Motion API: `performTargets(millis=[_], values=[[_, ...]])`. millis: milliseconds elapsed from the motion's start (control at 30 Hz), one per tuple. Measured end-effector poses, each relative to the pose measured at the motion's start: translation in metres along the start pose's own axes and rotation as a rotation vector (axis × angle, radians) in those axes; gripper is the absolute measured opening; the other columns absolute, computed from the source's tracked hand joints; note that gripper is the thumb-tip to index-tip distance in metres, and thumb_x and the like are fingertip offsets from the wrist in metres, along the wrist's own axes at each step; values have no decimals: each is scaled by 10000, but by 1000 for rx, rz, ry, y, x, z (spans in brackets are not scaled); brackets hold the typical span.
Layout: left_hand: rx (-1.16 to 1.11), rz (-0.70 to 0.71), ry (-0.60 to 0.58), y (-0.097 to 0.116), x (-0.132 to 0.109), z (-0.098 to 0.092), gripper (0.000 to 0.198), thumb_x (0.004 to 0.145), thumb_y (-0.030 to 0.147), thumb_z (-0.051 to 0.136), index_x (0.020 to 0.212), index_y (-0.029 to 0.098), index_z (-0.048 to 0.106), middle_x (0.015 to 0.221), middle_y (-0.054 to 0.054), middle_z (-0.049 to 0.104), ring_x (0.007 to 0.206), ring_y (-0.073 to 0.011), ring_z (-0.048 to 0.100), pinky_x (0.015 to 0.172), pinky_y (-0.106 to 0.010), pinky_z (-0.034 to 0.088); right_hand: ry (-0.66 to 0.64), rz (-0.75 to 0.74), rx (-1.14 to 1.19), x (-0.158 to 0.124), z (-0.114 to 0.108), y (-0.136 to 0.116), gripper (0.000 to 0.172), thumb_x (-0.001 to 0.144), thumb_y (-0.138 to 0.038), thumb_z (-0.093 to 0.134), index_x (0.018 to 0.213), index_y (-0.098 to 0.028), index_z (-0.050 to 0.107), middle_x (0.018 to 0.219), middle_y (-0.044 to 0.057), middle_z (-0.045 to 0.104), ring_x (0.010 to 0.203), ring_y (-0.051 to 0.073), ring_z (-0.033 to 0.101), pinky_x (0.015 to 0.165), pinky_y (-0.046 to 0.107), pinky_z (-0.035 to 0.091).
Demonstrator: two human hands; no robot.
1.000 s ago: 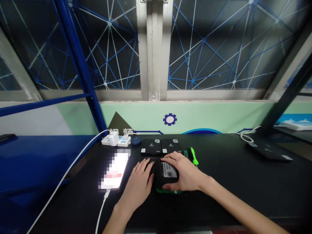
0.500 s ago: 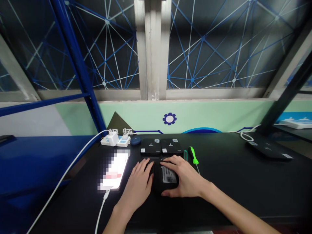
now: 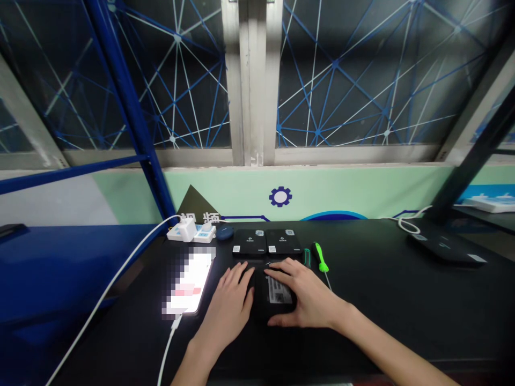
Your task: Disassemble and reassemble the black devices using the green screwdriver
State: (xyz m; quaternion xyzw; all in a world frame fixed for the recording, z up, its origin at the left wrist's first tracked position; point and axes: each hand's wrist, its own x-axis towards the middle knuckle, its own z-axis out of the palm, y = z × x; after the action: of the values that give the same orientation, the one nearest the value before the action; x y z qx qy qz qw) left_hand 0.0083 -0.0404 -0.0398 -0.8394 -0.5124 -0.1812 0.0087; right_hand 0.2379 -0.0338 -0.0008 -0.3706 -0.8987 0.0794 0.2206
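Spanning the labelled black case (image 3: pixel 280 290), the person's right hand (image 3: pixel 309 296) grips it, thumb at the near edge, fingertips toward the far one. Just left of it rests the left hand (image 3: pixel 232 301), fingers bent; whether they hold anything cannot be told. Past the fingertips lie two black boxes (image 3: pixel 249 243), a green-handled screwdriver (image 3: pixel 321 258) to their right.

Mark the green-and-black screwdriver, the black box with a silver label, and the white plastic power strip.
Green-and-black screwdriver (image 3: pixel 323 266): head view, green handle's shaft end.
Black box with a silver label (image 3: pixel 278 291): head view, its label.
White plastic power strip (image 3: pixel 204 234): head view, top, right half.
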Motion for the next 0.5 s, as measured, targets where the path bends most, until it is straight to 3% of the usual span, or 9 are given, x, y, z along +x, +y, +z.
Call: performTargets(millis=[500], values=[[24, -2, 9, 1, 1, 2, 453, 988, 209, 386, 1435, 218, 451, 1495, -83, 455, 1402, -261, 383, 1143, -506, 345, -42, -17, 8, 1, -1, 2, 945, 674, -752, 680, 1413, -185, 520, 1375, 147, 553, 1210, 333, 500, 1080, 488, 376]])
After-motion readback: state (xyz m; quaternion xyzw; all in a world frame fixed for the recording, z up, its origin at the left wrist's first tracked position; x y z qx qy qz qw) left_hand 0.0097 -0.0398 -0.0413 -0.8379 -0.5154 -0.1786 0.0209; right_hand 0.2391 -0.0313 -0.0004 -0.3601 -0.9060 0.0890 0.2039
